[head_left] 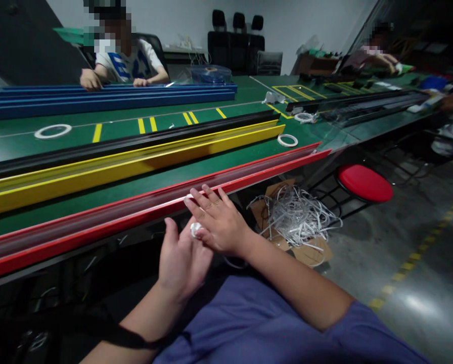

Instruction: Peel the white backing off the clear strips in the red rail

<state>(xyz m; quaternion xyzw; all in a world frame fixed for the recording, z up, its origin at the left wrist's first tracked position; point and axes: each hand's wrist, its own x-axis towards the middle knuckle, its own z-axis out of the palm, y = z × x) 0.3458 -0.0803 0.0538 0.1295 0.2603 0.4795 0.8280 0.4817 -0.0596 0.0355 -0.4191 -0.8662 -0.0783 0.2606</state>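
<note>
My right hand [219, 222] reaches across to a long red rail [97, 222] lying along the table's front edge, its fingers spread flat with the tips on the rail's clear-lined groove, where a thin white strip [173, 201] shows. My left hand [181, 258] is just below it, thumb raised. Its fingertips are tucked under my right hand and pinch a small white wad of strip [195, 230].
On the green table [226, 162] lie a yellow rail [135, 162], a black rail [135, 141] and blue rails [108, 96]. There are white tape rings [52, 131] [287, 140], and people are seated at the far side and right. On the floor is a box of white strip offcuts [298, 217], beside a red stool [365, 183].
</note>
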